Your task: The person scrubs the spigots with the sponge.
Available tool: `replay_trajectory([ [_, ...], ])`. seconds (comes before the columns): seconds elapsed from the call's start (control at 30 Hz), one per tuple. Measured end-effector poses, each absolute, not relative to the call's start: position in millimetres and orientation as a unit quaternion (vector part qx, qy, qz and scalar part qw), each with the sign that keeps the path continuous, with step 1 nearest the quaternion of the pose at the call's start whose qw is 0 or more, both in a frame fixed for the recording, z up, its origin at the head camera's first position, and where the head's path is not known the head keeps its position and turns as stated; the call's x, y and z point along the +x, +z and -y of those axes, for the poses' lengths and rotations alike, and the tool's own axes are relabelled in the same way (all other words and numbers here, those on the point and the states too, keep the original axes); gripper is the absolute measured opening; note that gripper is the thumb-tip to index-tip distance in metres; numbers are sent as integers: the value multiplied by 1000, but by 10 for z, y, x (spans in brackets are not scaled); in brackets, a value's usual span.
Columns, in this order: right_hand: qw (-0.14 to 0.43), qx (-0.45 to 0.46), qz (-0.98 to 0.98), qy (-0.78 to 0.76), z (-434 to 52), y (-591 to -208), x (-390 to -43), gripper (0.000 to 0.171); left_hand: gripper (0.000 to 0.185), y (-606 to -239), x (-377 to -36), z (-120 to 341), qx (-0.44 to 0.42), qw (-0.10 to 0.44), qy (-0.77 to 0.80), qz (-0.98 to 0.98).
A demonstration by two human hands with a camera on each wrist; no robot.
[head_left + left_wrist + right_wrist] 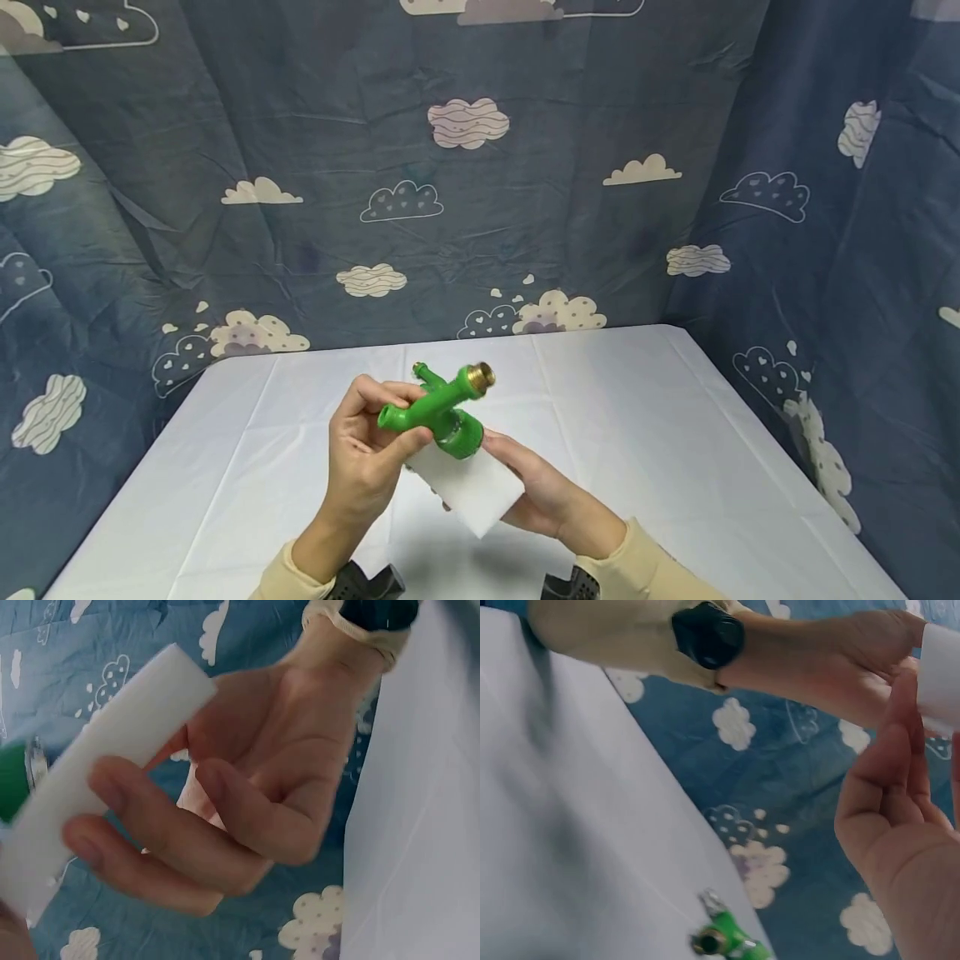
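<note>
Your left hand fingers clamp the green plastic tap fitting with a brass thread while your right hand fingers pinch the white rectangular foam sponge against it.

Head high, forward-down — wrists close-up.

Even soft light, faint shadows; head view sharp, edges bowed; both wrist views blurred, close parts unfocused.
</note>
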State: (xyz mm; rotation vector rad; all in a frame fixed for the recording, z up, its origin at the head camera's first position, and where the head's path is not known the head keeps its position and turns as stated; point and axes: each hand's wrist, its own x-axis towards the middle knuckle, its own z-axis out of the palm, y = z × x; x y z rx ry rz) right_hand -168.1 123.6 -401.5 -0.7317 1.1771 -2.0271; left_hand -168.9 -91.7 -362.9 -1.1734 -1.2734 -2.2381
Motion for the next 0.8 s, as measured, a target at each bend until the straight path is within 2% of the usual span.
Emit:
replay_trajectory([
  [0.1,310,-287,-457,-783,-1299,-3954,-1700,53,29,-3609,-1674,942,-363,167,-797,454],
  [0.17,284,-293,-460,-788,-1367,-3900,-1712,45,32,-3590,-1672,961,-336,165,-810,451],
  [0.27,201,-312,-490,-788,-1443,-3802,-1704,32,35,-3557,-1677,973,-297,151,-828,450],
  [0.33,99,-331,-536,-770,-1450,-3738,-1678,27,39,-3554,-1681,971,-279,131,-835,456],
  [0.43,-97,-348,-645,-674,-1406,-3670,-1619,28,56,-3572,-1687,967,-276,91,-830,476],
  [0.5,-218,-349,-698,-587,-1375,-3652,-1600,34,56,-3594,-1686,974,-281,74,-815,501],
  [0.57,-303,-345,-727,-510,-1362,-3659,-1607,37,51,-3601,-1680,977,-280,69,-800,526],
  [0.67,-358,-338,-746,-448,-1368,-3698,-1663,37,46,-3599,-1665,969,-261,74,-787,555],
  [0.8,-356,-316,-770,-425,-1396,-3774,-1757,37,45,-3599,-1660,955,-249,67,-778,573],
])
